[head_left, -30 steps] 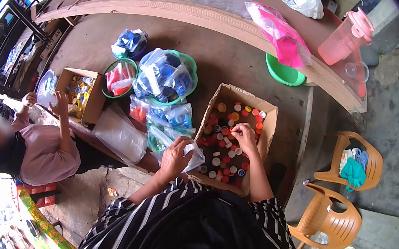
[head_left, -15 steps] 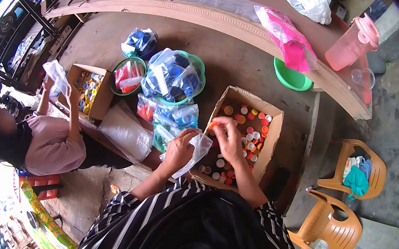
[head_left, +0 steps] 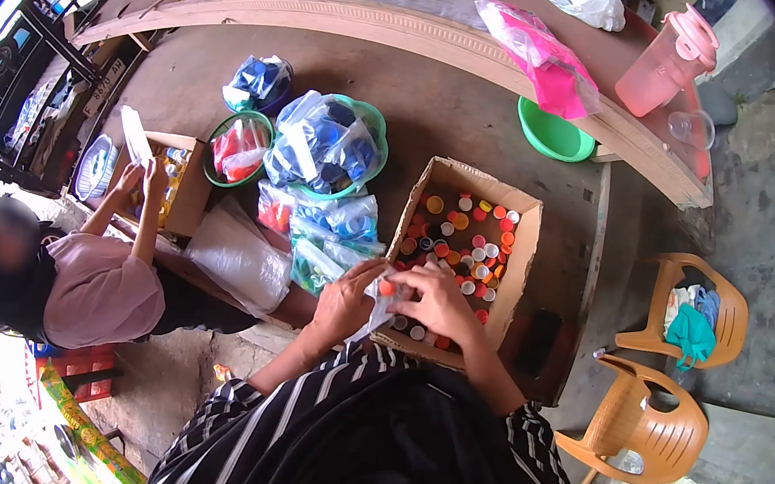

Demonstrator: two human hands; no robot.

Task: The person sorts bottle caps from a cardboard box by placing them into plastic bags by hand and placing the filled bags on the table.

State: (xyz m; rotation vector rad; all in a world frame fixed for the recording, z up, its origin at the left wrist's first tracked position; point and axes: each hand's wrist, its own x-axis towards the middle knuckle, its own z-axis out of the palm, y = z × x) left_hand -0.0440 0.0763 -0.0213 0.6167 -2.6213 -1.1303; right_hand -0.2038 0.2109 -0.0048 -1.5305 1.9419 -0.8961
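Note:
My left hand (head_left: 343,303) is closed on a clear plastic bag (head_left: 378,315), held by its edge at the near left corner of a cardboard box (head_left: 522,277). An orange-red bottle cap (head_left: 387,288) shows at the bag, pinched at the fingertips of my right hand (head_left: 441,304). Whether the cap is inside the bag or just at its mouth, I cannot tell. Loose bottle caps (head_left: 478,254) in red, orange, white and yellow lie in the box, below and beyond my right hand.
Left of the box are filled bags (head_left: 336,225), a green basket (head_left: 382,148) of blue bagged items, a basket of red ones (head_left: 241,149) and plastic sheets (head_left: 234,256). A co-worker (head_left: 98,282) lifts a bag beside another box (head_left: 189,187). Chairs (head_left: 647,423) stand right.
My right hand has come down and left from over the box, bringing the orange-red cap to the bag. The co-worker's hands and bag have shifted. The whole view has moved slightly.

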